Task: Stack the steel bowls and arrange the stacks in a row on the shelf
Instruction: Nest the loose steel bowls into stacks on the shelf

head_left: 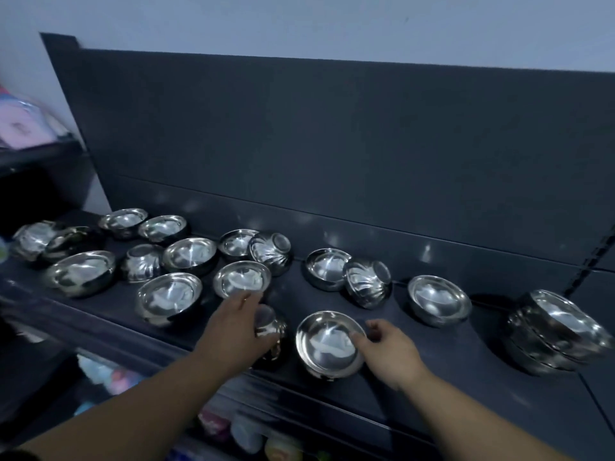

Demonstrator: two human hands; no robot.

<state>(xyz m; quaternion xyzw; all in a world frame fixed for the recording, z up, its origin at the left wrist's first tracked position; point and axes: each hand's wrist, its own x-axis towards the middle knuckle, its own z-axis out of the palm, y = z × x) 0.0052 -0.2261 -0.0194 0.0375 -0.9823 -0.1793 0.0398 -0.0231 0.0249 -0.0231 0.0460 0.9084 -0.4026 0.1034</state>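
Dark shelf [432,377]: shiny steel bowls [189,256] scattered, most mouth-up & empty, some overturned. R hand [389,354] grip pinches right rim of mouth-up bowl [327,344] near front edge. L hand [238,327] beside overturned bowl [271,329]; grip state unclear. Nested stack [552,331], mouth-up, far right.

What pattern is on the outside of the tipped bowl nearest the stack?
The tipped bowl has curved fluted ribs in shiny steel; head view.
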